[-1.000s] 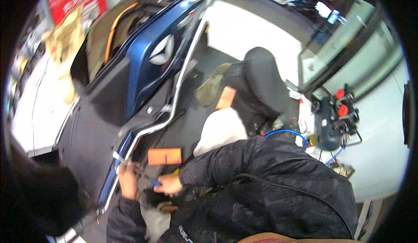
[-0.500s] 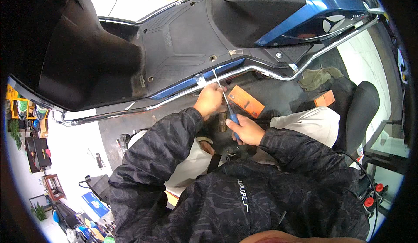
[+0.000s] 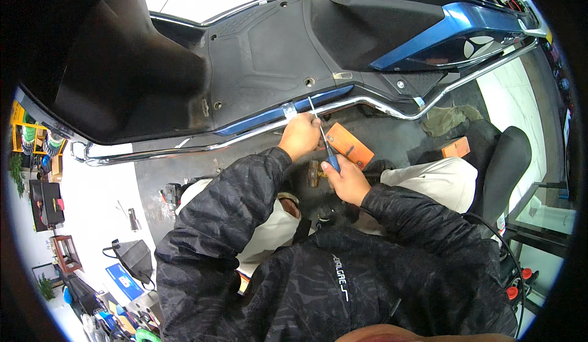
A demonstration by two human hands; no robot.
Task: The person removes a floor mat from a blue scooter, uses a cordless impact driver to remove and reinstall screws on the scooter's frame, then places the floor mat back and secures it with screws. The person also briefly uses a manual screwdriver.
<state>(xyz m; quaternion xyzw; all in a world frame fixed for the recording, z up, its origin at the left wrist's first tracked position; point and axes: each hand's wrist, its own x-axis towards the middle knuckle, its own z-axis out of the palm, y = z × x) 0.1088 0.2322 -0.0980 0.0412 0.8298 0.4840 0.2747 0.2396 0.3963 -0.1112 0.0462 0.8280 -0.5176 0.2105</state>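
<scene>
Screwdriver point(image 3: 323, 138), blue handle, thin shaft: tip up at the chrome rail point(image 3: 245, 138) of the scooter's lower edge. Right hand point(image 3: 348, 178) closed around the handle; left hand point(image 3: 300, 136) fingers pinch the shaft near the tip. Risk: tip slips, scratching the blue panel point(image 3: 275, 114). Orange box point(image 3: 349, 146) lies just behind, crowding the wrists.
</scene>
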